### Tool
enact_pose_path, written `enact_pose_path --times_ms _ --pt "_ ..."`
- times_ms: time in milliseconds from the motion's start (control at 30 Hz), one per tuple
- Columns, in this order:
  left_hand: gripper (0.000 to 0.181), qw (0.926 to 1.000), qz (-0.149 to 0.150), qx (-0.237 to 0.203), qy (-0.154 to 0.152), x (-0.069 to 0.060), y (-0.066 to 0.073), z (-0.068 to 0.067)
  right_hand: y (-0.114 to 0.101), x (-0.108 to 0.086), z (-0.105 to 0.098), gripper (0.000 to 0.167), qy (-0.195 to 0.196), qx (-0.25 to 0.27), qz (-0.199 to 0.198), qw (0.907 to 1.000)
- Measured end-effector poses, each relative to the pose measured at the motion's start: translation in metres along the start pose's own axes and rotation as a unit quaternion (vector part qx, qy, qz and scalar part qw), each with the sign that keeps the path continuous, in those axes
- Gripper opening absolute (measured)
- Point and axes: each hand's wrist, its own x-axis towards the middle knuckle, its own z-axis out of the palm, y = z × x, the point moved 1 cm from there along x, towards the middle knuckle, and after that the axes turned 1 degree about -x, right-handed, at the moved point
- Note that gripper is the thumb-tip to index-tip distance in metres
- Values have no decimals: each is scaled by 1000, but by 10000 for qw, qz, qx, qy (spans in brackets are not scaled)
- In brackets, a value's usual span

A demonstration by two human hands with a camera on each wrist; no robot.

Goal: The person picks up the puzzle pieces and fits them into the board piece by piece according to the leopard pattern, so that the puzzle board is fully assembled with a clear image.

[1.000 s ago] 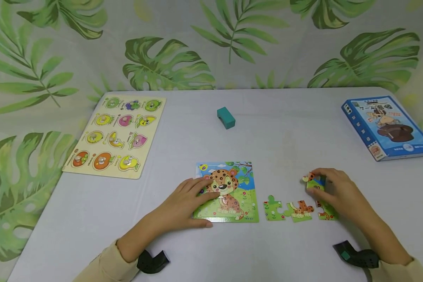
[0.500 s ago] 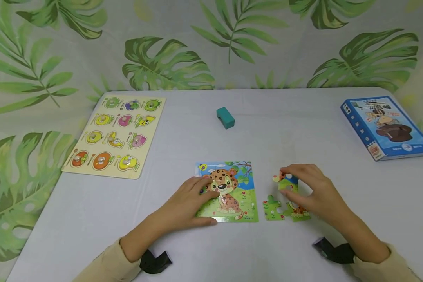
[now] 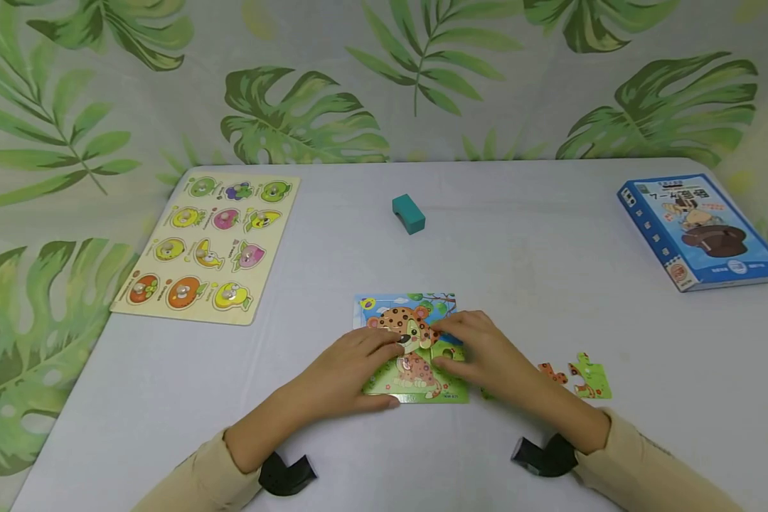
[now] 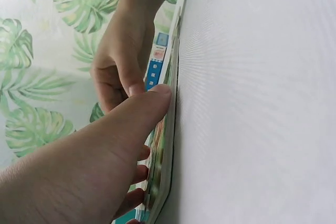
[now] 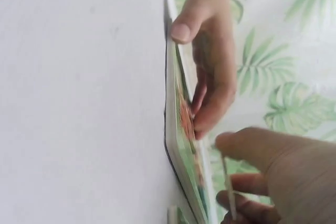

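Observation:
A square leopard puzzle board (image 3: 416, 390) lies on the white table. My left hand (image 3: 345, 370) rests on its left part with the fingers spread over the picture and the thumb at the near edge; the left wrist view shows that thumb (image 4: 160, 95) on the board's edge. Between thumb and fingers, my right hand (image 3: 496, 359) pinches a puzzle piece (image 3: 446, 350) above the board's right side. In the right wrist view the piece (image 5: 229, 187) stands edge-on, apart from the board (image 5: 176, 145). Loose pieces (image 3: 592, 377) lie right of the board, some partly hidden under my right forearm.
A wooden fruit puzzle board (image 3: 220, 235) lies at the left. A teal block (image 3: 409, 214) sits at the back middle, and a blue box (image 3: 704, 231) at the back right. Black wrist devices (image 3: 288, 475) show at both wrists.
My right hand has carried the pinched piece leftward from the loose pieces to over the board's right side. My left hand has stayed on the board, shifting slightly right.

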Motion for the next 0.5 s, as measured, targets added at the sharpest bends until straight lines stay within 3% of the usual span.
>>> enact_pose_path --times_ms 200,500 --pt "73 9998 -117 159 -87 1 0 4 4 6 9 42 -137 -230 -19 9996" --pt "79 9991 -162 381 -121 6 -1 10 9 11 13 41 -146 70 32 9999"
